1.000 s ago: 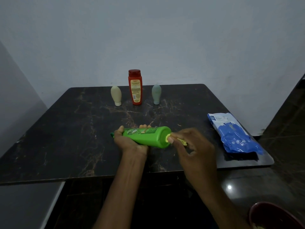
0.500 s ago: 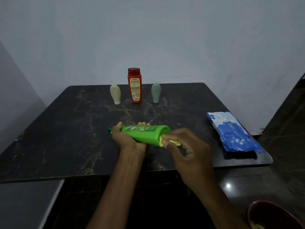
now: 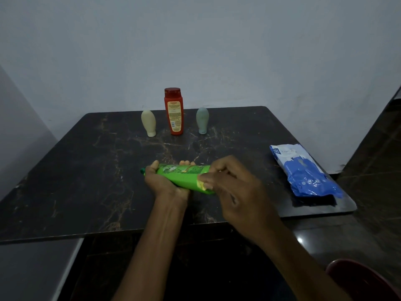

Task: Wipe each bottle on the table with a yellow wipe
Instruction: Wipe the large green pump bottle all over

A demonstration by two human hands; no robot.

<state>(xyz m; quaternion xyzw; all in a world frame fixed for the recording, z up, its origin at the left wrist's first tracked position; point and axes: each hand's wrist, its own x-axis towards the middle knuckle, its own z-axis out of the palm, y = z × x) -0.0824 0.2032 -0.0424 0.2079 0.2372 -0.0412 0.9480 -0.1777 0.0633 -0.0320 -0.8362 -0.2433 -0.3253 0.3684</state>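
Observation:
My left hand (image 3: 165,186) grips a green bottle (image 3: 183,175) that lies on its side just above the dark marble table (image 3: 86,170), cap pointing left. My right hand (image 3: 234,190) pinches a small yellow wipe (image 3: 200,184) against the bottle's wide right end, and most of the wipe is hidden under the fingers. At the back of the table stand a cream bottle (image 3: 148,123), a red bottle (image 3: 173,111) and a grey-green bottle (image 3: 202,120), all upright in a row.
A blue and white wipes pack (image 3: 303,170) lies at the table's right edge. A dark red round container (image 3: 360,279) sits low at the right, off the table. A pale wall rises behind the table.
My right hand has slid the wipe leftward from the bottle's flat base onto its side, now covering more of the bottle. The left hand has kept its hold.

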